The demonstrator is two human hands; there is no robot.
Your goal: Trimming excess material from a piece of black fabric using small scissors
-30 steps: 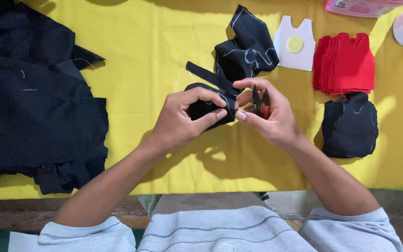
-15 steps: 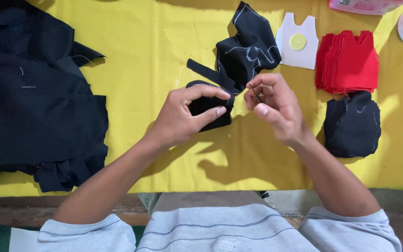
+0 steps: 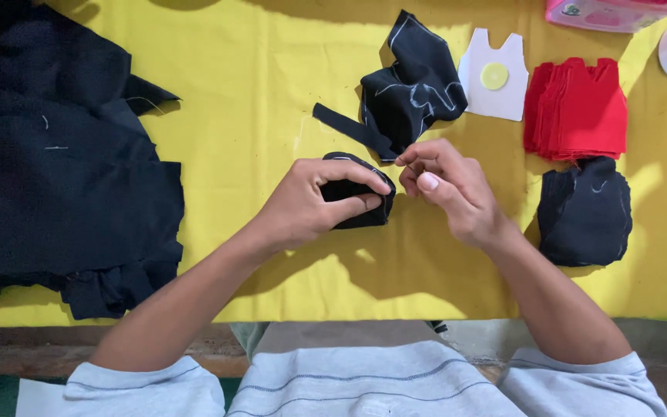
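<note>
Fingers and thumb of the left hand (image 3: 306,205) pinch a small rounded piece of black cloth (image 3: 357,202) with a pale chalk line along its edge. Just beside it, the right hand (image 3: 445,185) is curled, fingertips pressed together; what they pinch cannot be told. Beyond both hands lies a crumpled chalk-marked black scrap (image 3: 411,93) on the matte yellow table cover (image 3: 248,93).

A small black fabric piece (image 3: 353,202), folded or stacked with a rounded top edge traced in faint chalk, sits pinched in the left hand (image 3: 306,208), thumb below and fingers (image 3: 357,172) curled over its top. It is held just above the yellow-covered table (image 3: 256,93), near the middle, its right edge almost meeting the right hand (image 3: 449,189).
</note>
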